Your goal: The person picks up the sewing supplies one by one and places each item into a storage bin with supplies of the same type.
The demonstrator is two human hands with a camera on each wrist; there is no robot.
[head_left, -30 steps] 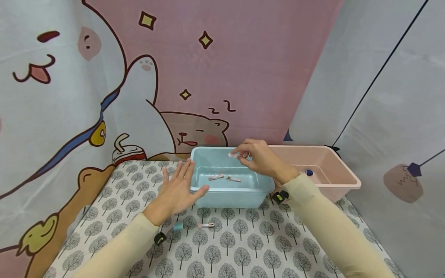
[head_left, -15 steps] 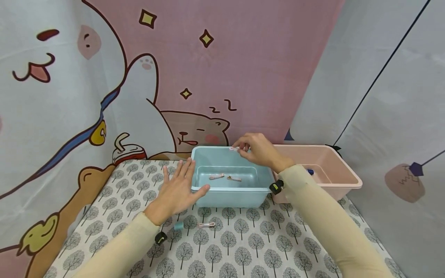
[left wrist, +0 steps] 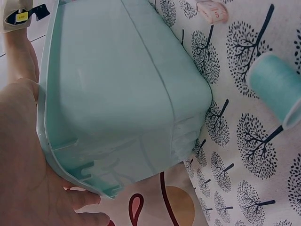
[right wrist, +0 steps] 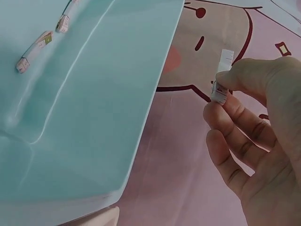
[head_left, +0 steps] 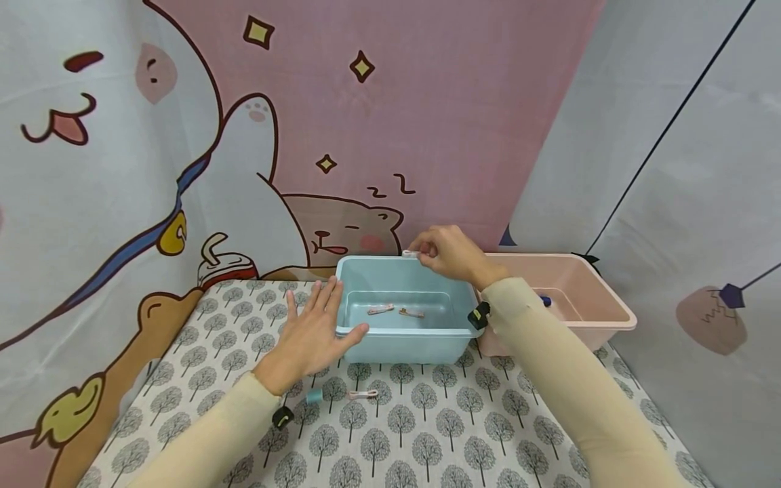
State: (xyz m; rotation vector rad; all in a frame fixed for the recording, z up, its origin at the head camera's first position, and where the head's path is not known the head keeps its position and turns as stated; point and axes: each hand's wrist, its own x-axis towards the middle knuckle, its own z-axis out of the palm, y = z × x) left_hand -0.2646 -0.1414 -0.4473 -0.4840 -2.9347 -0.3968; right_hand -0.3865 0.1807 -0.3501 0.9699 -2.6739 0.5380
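My right hand (head_left: pixel 454 254) pinches a folded white measuring tape (right wrist: pixel 219 92) between thumb and forefinger, above the far rim of the light blue bin (head_left: pixel 403 349). Two folded tape measures, the left one (head_left: pixel 381 309) and the right one (head_left: pixel 411 313), lie on that bin's floor. Fingers spread and straight, my left hand (head_left: pixel 308 342) rests against the bin's left rim. On the cloth in front of the bin are a teal thread spool (left wrist: pixel 275 87) and another folded measuring tape (head_left: pixel 363 394).
A pink bin (head_left: pixel 601 291) stands at the right of the blue one, with a dark blue spool (head_left: pixel 546 301) inside. A printed curtain (head_left: pixel 457 122) hangs close behind both bins. Tree-patterned cloth (head_left: pixel 403 454) covers the table.
My right hand has moved up and away from me, from over the blue bin's inside to above its far rim, still pinching the tape. The left hand has stayed in place.
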